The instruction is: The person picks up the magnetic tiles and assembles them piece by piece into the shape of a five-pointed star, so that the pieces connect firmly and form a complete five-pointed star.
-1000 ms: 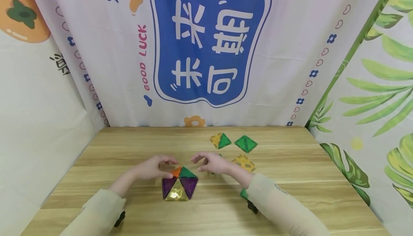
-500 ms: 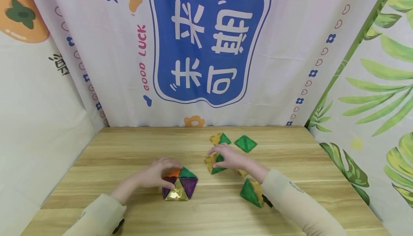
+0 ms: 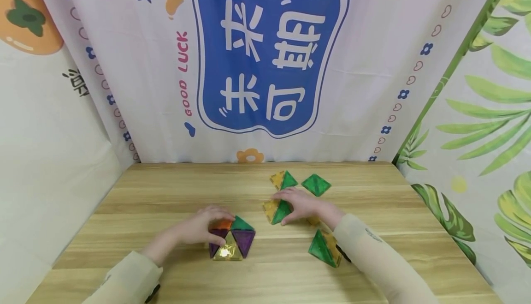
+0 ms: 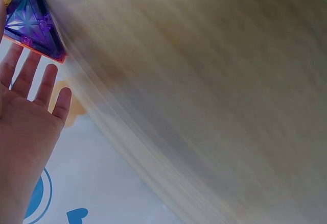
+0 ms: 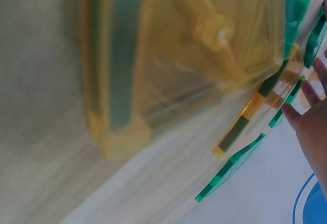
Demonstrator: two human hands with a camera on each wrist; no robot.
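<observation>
On the left of the table stands a raised, domed shape of triangular magnetic tiles, in orange, green, purple and yellow. My left hand grips its left side, the thumb over the yellow tile and the fingers at the orange one. A purple tile of it shows by the fingertips in the left wrist view. My right hand reaches over a yellow and green tile pair, fingers spread at its far corner and thumb by its right edge. The palm hides part of the green half.
Behind lie another yellow and green pair and a green pair. A yellow pair is mostly covered by my right forearm. Nearer, a green and yellow pair lies beside the sleeve. A printed curtain borders the table's back.
My right hand has moved from beside the domed shape rightward to the yellow and green pair. My left thumb has shifted from the orange tile down onto the yellow one.
</observation>
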